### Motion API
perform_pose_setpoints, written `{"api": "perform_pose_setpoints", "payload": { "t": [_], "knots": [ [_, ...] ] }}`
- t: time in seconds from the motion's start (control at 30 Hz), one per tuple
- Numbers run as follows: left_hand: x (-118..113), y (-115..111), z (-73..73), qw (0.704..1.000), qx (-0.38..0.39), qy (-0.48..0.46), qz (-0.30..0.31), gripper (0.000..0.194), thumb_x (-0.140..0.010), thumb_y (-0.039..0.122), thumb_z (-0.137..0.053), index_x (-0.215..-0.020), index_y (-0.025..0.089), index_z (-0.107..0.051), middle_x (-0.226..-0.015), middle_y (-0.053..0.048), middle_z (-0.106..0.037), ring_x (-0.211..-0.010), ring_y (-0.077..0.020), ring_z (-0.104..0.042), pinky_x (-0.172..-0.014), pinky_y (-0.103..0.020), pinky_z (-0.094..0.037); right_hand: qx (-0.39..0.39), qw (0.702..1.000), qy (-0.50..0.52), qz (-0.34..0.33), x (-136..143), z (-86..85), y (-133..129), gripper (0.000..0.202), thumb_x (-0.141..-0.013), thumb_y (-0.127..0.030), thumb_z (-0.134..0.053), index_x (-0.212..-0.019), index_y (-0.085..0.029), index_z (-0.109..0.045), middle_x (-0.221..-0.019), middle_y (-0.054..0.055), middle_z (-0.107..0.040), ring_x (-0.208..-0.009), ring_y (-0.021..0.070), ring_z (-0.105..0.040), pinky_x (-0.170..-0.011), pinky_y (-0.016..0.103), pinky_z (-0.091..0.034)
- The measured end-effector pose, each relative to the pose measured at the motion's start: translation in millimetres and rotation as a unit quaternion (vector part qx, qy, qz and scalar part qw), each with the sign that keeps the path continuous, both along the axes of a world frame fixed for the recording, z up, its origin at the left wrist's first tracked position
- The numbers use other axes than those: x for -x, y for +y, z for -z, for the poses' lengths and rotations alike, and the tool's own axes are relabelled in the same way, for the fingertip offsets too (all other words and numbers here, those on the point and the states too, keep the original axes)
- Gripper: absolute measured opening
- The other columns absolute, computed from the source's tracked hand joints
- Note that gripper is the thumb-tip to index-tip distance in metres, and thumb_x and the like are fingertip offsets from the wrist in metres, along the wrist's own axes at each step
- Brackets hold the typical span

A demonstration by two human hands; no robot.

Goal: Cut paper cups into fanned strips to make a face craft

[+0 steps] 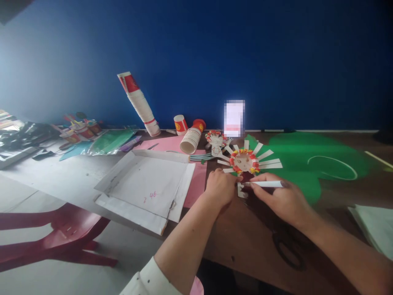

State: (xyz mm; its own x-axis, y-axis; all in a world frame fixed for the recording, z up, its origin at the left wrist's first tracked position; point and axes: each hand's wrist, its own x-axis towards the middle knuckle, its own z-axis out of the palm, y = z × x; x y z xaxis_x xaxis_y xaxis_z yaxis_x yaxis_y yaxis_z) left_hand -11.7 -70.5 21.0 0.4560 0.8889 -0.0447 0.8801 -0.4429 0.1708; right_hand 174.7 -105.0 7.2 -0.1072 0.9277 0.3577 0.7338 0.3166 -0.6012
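My right hand (284,196) is closed around a white pen (268,184), its tip against a white paper piece (242,191). That piece lies just below a paper-cup figure (245,161) with a drawn face, a red and yellow ring and white strips fanned outward. My left hand (223,184) is curled at the figure's lower left, its index finger pressing there; the other fingers are partly hidden. Behind it lies a smaller, similar paper figure (216,141). Dark scissors (288,250) rest on the brown table (239,233) below my right wrist.
A tall leaning stack of paper cups (141,106) stands at the back, with loose cups (190,141) beside it. A white cardboard tray (135,176) covers part of pink paper (198,184). Green paint (294,159) marks the tabletop. A red chair (67,229) is at left.
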Motion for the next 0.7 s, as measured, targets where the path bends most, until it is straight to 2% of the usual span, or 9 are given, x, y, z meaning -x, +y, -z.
{"api": "perform_pose_setpoints", "payload": {
  "t": [0.23, 0.47, 0.7],
  "knots": [
    [-0.9, 0.4, 0.5, 1.000, -0.003, -0.001, 0.002, 0.043, -0.094, 0.025, -0.046, -0.129, 0.037, -0.068, -0.111, -0.003, -0.075, -0.105, -0.0291, -0.060, -0.087, -0.039, -0.048, 0.004, 1.000, -0.013, 0.020, 0.6, -0.8, 2.0, 0.019, -0.087, -0.038, -0.057, -0.083, -0.026, -0.070, -0.087, 0.004, -0.080, -0.079, 0.0241, -0.075, -0.075, 0.035, -0.056],
    [-1.9, 0.1, -0.4, 1.000, 0.008, 0.004, 0.000, 0.041, -0.096, 0.028, -0.044, -0.128, 0.037, -0.068, -0.111, -0.004, -0.075, -0.106, -0.0288, -0.060, -0.087, -0.039, -0.046, -0.002, 0.999, -0.003, 0.035, -1.1, 8.1, 6.2, 0.018, -0.084, -0.039, -0.059, -0.082, -0.026, -0.072, -0.083, 0.003, -0.080, -0.077, 0.0240, -0.075, -0.072, 0.034, -0.055],
    [-2.7, -1.7, -3.2, 1.000, 0.003, 0.005, 0.001, 0.039, -0.098, 0.031, -0.044, -0.127, 0.036, -0.069, -0.112, -0.004, -0.075, -0.107, -0.0295, -0.060, -0.088, -0.040, -0.046, -0.031, 0.999, -0.014, 0.014, -1.3, 10.1, 7.2, 0.017, -0.086, -0.036, -0.059, -0.080, -0.026, -0.072, -0.082, 0.002, -0.080, -0.073, 0.0236, -0.075, -0.068, 0.033, -0.055]
  ]
}}
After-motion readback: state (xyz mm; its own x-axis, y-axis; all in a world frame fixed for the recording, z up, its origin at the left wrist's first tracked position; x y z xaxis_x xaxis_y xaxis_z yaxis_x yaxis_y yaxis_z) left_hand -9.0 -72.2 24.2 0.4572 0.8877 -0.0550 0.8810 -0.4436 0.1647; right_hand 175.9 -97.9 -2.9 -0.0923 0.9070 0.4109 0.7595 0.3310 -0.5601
